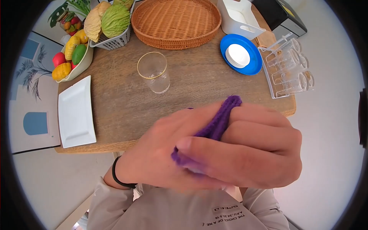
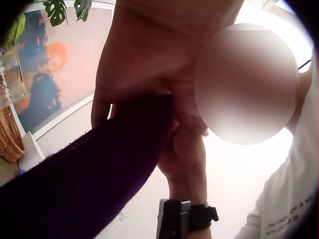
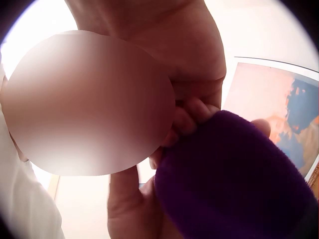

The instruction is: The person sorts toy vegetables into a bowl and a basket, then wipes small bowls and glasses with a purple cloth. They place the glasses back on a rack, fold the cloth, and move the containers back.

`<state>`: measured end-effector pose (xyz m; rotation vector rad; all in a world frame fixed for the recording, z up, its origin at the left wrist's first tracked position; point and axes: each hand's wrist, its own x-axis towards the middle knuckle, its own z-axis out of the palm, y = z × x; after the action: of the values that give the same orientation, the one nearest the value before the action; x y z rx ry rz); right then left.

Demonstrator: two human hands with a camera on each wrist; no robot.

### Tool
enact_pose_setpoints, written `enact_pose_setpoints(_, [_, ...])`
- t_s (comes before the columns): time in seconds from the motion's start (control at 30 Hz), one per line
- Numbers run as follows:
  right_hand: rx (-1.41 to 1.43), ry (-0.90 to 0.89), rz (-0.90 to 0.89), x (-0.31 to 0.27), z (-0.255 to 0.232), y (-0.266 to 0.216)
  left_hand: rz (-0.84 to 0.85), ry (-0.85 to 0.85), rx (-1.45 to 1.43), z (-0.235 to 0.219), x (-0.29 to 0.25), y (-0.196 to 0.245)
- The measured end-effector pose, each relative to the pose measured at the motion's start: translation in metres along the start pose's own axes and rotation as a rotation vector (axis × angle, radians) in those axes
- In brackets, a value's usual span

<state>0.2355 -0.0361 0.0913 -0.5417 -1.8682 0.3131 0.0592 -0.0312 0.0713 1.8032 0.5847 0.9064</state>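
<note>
A purple cloth (image 1: 220, 120) is bunched between the two hands over the table's front edge. From the right, the right hand (image 1: 262, 145) grips it with curled fingers, its thumb lying across the cloth. The left hand (image 1: 159, 147), a black band at its wrist, meets the right hand back side up; its fingertips are hidden in the head view. In the left wrist view the cloth (image 2: 99, 164) hangs from the left hand (image 2: 149, 55). The right wrist view has the cloth (image 3: 234, 174) below the curled fingers of the right hand (image 3: 174, 45).
On the table (image 1: 115, 107) a gold-rimmed glass (image 1: 157, 76) stands beyond the hands. Around it are a white plate (image 1: 76, 113), fruit bowl (image 1: 82, 65), vegetable basket (image 1: 115, 41), wicker tray (image 1: 176, 23), white bin (image 1: 239, 19), blue plate (image 1: 255, 61) and glass rack (image 1: 273, 84).
</note>
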Motion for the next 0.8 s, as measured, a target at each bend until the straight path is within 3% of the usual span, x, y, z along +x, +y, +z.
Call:
enact_pose_setpoints(0.1, [0.129, 0.158, 0.107, -0.004, -0.005, 0.004, -0.055, 0.041, 0.162, -0.008, 0.001, 0.002])
enact_pose_setpoints(0.13, [0.186, 0.214, 0.152, -0.007, -0.01, 0.008, 0.003, 0.107, 0.203, -0.008, 0.002, 0.0])
enact_pose_setpoints(0.17, [0.243, 0.268, 0.197, -0.011, -0.015, 0.013, -0.067, 0.158, 0.112, -0.006, 0.002, 0.005])
enact_pose_setpoints(0.23, [0.367, 0.129, 0.261, -0.028, -0.025, 0.031, -0.19, 0.281, -0.083, -0.001, 0.001, 0.015])
enact_pose_setpoints(0.37, [0.421, -0.048, 0.434, -0.044, -0.002, 0.035, -0.172, 0.34, -0.116, -0.011, 0.009, 0.018])
enact_pose_setpoints(0.43, [0.496, -0.043, 0.546, -0.051, 0.018, 0.029, -0.106, 0.361, -0.054, -0.015, 0.012, 0.015])
enact_pose_setpoints(0.57, [0.522, -0.151, 0.593, -0.06, 0.03, 0.041, 0.021, 0.436, 0.053, -0.022, 0.013, 0.01])
enact_pose_setpoints(0.67, [0.556, -0.093, 0.674, -0.066, 0.038, 0.042, 0.071, 0.793, -0.098, -0.02, 0.005, -0.005])
enact_pose_setpoints(0.73, [0.527, -0.073, 0.704, -0.07, 0.039, 0.039, 0.025, 0.935, -0.17, -0.028, 0.01, -0.006])
enact_pose_setpoints(0.8, [0.474, -0.097, 0.73, -0.075, 0.036, 0.038, 0.028, 0.97, -0.328, -0.037, 0.007, -0.013])
